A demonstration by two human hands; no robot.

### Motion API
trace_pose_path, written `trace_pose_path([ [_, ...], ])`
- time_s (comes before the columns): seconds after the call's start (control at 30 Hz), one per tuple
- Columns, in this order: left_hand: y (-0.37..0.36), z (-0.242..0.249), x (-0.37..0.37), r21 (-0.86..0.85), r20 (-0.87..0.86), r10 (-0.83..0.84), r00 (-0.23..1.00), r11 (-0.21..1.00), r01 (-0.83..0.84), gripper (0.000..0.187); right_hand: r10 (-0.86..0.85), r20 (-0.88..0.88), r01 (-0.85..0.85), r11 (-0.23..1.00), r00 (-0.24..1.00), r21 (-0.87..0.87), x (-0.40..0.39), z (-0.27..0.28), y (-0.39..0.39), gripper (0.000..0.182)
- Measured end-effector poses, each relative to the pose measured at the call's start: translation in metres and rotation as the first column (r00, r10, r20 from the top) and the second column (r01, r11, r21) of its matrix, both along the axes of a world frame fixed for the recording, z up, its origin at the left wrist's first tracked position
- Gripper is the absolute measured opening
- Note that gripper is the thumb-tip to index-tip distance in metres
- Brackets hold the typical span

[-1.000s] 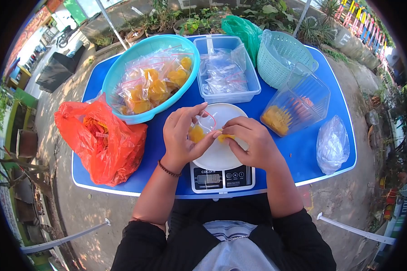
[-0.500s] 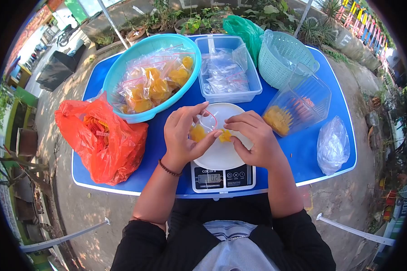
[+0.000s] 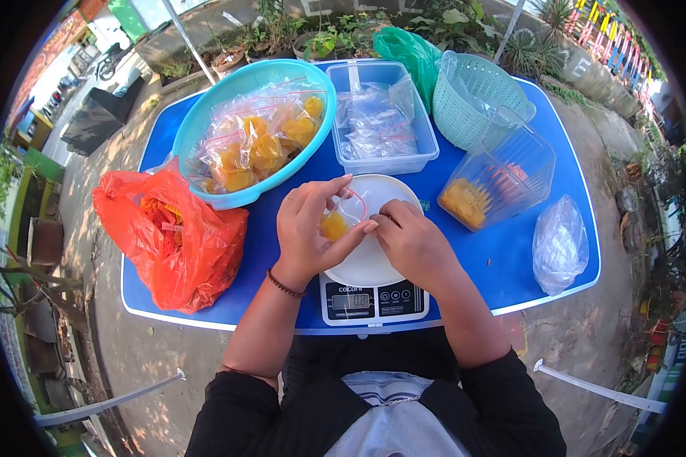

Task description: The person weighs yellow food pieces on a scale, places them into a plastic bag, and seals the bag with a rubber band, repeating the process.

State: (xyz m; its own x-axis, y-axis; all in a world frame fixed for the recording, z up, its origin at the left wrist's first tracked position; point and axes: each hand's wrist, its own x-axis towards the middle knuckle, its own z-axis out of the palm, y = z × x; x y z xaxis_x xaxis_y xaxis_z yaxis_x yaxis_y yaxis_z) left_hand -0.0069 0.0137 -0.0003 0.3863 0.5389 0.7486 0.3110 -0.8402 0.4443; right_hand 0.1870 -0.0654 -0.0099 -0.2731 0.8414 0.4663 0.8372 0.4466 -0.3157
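Note:
My left hand [image 3: 309, 227] grips a small clear zip bag [image 3: 351, 208] with a red edge, its mouth held wide. Yellow pieces [image 3: 333, 225] show inside the bag. Close on its right, my right hand [image 3: 411, 242] has its fingertips pressed together; whatever they hold is hidden. Both hands are above a white round plate [image 3: 364, 268], which rests on a kitchen scale [image 3: 373, 303] with a small display and buttons.
Behind are a turquoise basin [image 3: 181, 145] of filled bags, a clear tub [image 3: 427, 161] of empty bags, a green bag [image 3: 408, 61] and a green basket [image 3: 465, 114]. A red bag [image 3: 206, 266] lies left; a tilted clear container [image 3: 537, 171] and a plastic bundle [image 3: 560, 247] lie right.
My right hand has closed its fingers and turned inward. The yellow piece seen near its fingertips is out of sight. My left hand has stayed in place with the bag.

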Motion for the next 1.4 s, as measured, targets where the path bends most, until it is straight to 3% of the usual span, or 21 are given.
trace_pose_path([
  [0.03,0.0,0.0,0.001,0.006,0.0,0.003,1.0,1.0,-0.003,0.062,-0.001,0.0,0.001,1.0,1.0,0.02,0.001,0.0,0.001,0.018],
  [0.17,0.0,0.0,0.005,0.052,0.019,0.019,1.0,0.998,-0.02,0.062,-0.005,-0.342,-0.003,1.0,0.94,-0.024,0.004,0.012,0.002,0.014],
  [0.33,-0.002,-0.002,0.005,0.078,-0.059,0.046,0.997,0.996,-0.041,0.062,-0.051,-0.656,0.094,0.995,0.753,0.029,0.005,0.014,0.005,0.011],
  [0.43,-0.003,-0.003,0.006,0.085,-0.083,0.034,0.996,0.996,-0.027,0.061,0.024,-0.783,0.062,0.995,0.621,0.079,0.003,0.011,0.006,0.012],
  [0.83,-0.009,-0.003,0.007,0.115,-0.143,0.017,0.99,0.993,0.0,0.06,0.058,-0.599,0.056,0.984,0.799,0.169,0.001,0.014,0.003,0.021],
  [0.93,-0.009,-0.002,0.007,0.113,-0.141,0.018,0.99,0.994,-0.002,0.06,-0.02,-0.678,0.086,0.994,0.735,0.064,-0.001,0.013,0.0,0.018],
  [1.13,-0.009,-0.002,0.008,0.136,-0.144,0.014,0.99,0.991,0.006,0.06,0.058,-0.649,0.046,0.989,0.758,0.142,0.002,0.01,0.004,0.015],
  [1.23,-0.008,0.001,0.009,0.177,-0.131,0.007,0.991,0.984,0.017,0.068,0.023,-0.727,0.032,0.998,0.686,0.061,0.001,0.011,0.003,0.013],
  [1.4,-0.007,-0.003,0.008,0.154,-0.145,0.029,0.989,0.988,-0.006,0.063,0.107,-0.788,-0.072,0.994,0.607,0.08,0.0,0.011,0.001,0.02],
])
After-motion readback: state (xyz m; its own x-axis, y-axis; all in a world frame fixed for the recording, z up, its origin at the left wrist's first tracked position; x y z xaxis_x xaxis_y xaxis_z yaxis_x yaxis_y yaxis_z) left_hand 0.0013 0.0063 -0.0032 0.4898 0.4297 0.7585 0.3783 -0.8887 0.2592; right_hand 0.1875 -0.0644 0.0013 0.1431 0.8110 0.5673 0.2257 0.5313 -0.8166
